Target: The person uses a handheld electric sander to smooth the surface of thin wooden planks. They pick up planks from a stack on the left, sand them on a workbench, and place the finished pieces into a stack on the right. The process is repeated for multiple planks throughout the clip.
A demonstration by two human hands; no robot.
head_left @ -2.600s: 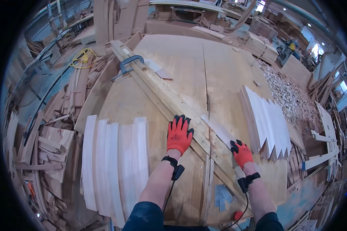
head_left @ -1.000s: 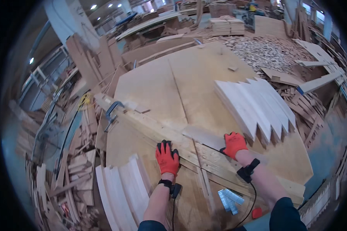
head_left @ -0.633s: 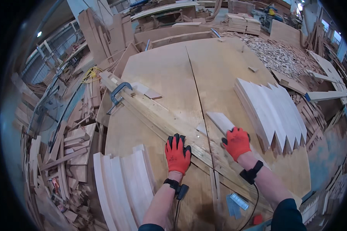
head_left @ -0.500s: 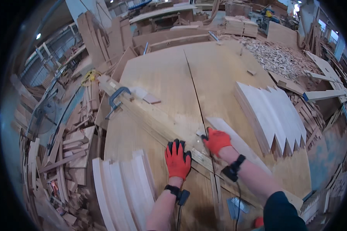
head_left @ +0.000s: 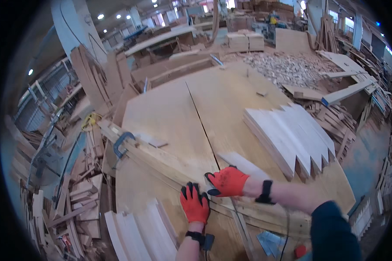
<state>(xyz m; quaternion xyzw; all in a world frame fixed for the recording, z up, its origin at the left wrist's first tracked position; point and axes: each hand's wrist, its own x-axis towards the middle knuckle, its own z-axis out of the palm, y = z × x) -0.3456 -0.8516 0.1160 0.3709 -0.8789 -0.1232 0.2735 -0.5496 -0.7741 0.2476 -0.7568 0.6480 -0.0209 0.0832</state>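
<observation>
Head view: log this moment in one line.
left hand: spread at near edge of long board | right hand: curled over board, grip unclear | clamp: toward board's far-left end | pointed pale boards: stacked right

Red gloves (head_left: 195, 209) with black fingertips (head_left: 190, 188), pale yellow beam (head_left: 161, 164), whitish boards (head_left: 287, 135), blue clamp (head_left: 116, 148), dark teal sleeve (head_left: 333, 232)

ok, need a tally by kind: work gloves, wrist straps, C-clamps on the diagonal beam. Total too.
Red-and-black gloves: 2
Black wrist straps: 2
Blue C-clamp on the beam: 1
Total: 5
</observation>
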